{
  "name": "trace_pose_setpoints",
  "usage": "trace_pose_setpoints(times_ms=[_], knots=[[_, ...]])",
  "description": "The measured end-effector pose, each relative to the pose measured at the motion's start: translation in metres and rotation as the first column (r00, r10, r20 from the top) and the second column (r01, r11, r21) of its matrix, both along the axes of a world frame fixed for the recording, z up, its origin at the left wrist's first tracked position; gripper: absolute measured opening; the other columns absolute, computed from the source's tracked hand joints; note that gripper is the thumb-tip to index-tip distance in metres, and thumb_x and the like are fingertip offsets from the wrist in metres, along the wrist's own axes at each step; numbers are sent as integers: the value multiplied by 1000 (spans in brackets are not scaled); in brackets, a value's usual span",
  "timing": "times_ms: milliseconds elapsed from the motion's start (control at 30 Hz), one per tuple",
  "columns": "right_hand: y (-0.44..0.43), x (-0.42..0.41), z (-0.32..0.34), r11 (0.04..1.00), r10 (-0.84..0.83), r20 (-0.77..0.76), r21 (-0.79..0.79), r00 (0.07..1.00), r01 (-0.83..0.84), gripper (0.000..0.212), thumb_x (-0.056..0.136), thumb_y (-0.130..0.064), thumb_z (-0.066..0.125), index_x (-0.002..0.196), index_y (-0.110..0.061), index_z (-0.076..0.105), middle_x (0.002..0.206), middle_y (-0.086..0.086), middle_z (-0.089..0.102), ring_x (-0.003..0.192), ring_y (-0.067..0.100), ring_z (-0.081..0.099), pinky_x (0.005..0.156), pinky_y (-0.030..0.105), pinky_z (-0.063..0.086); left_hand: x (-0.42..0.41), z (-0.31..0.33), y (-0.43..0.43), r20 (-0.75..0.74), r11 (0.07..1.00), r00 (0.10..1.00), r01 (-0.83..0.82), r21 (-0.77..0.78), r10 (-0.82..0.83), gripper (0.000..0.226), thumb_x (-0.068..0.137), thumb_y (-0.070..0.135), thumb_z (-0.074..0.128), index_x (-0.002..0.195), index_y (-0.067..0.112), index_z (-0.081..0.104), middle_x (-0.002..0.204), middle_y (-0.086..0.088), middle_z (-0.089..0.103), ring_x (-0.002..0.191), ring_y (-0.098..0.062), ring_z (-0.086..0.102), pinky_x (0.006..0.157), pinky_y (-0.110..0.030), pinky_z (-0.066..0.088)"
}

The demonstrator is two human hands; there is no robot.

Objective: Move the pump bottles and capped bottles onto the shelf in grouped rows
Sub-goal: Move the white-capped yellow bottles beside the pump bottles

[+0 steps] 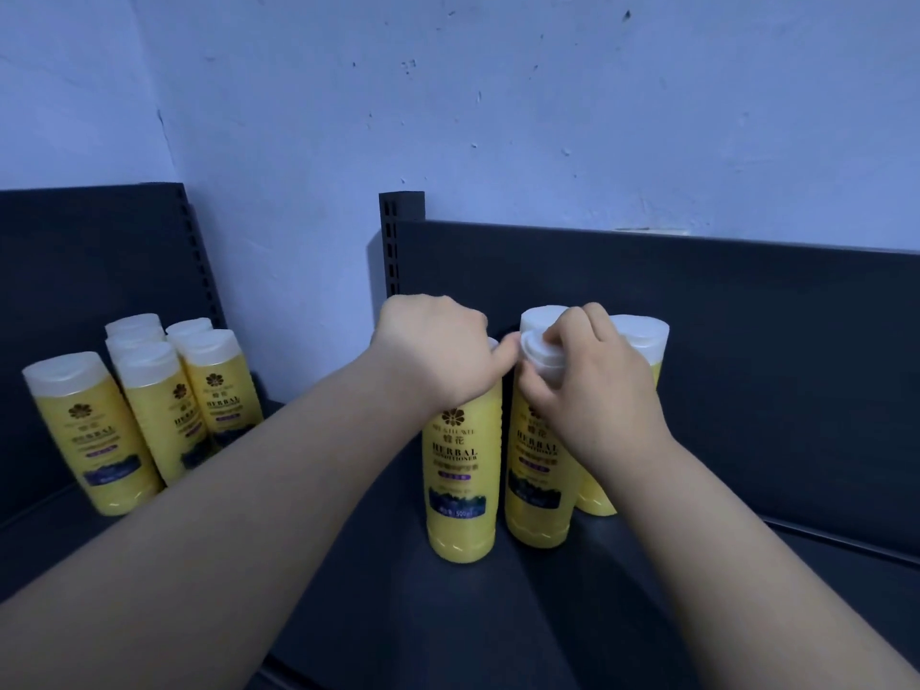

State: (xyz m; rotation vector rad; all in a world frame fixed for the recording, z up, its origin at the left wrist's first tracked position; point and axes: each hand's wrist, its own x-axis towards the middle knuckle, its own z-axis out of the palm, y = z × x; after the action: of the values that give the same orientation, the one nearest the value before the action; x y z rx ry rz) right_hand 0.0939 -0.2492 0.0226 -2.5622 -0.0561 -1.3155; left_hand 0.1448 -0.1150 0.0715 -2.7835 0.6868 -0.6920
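Found four yellow capped bottles standing upright on the shelf (498,615), all close about the two grips. Recorded left grip (433,351) curled down over the top of the front bottle (463,465), holding it by the cap. Recorded right grip (592,385) just beside it, fingers pinched round the white cap of the second bottle (535,470). Noted a third bottle (540,316) directly behind the right grip and a fourth bottle (642,341) just to its right, near the back panel (747,341). Noted a cluster of capped bottles (149,405) well to the left of the left grip, on the neighbouring bay (45,535). Counted about six caps there, tentatively, given overlap and blur. Saw no pump bottles anywhere. Judged the work part done: capped group started and being straightened into a row, spacing uneven, pump group not begun.
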Motion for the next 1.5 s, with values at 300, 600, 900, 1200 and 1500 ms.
trace_pose_setpoints(times_ms=[300, 600, 900, 1200, 1500], knots=[[1, -9, 19, 998, 60, -267, 26, 962, -55, 40, 85, -40, 57, 119, -18, 56, 116, -5, 46, 92, 25, 55, 75, 31, 43, 3, -13, 9, -137, 953, 957, 225, -201, -255, 38, 94, 52, 30, 96, 20, 49, 88, 3, 45, 86, -19, 49, 74, -30, 39], [6, -11, 27, 997, -31, -380, -76, 924, 3, 43, 89, -49, 49, 114, -14, 51, 109, 5, 53, 95, 25, 53, 76, 34, 43, -7, -26, 26, 107, 913, 976, 217, -346, -192, 32, 90, 46, 35, 82, 19, 51, 65, 6, 38, 67, -19, 46, 57, -27, 33], [72, -37, 40, 972, 212, -251, -42, 944, -229, 37, 80, -44, 59, 104, -16, 62, 96, -1, 57, 92, 19, 54, 77, 31, 45, -51, -5, 123, 269, 910, 963, 109, -399, 2, 33, 86, 44, 43, 86, 19, 64, 66, 1, 49, 68, -20, 45, 55, -27, 24], [258, -64, 60, 827, 556, -174, 24, 813, -561, 40, 75, -52, 54, 94, -19, 63, 89, -4, 59, 85, 17, 55, 74, 34, 48, -123, -8, 314, 122, 881, 957, -188, -433, 264, 31, 86, 45, 43, 86, 22, 63, 68, 5, 57, 71, -17, 54, 56, -26, 40], [458, -110, 17, 591, 780, -274, 30, 562, -806, 33, 84, -44, 59, 102, -16, 61, 93, -2, 56, 87, 14, 52, 76, 32, 46, -233, -46, 506, 141, 799, 829, -455, -392, 541, 29, 85, 46, 48, 79, 23, 64, 67, 5, 59, 63, -17, 56, 51, -25, 36]])
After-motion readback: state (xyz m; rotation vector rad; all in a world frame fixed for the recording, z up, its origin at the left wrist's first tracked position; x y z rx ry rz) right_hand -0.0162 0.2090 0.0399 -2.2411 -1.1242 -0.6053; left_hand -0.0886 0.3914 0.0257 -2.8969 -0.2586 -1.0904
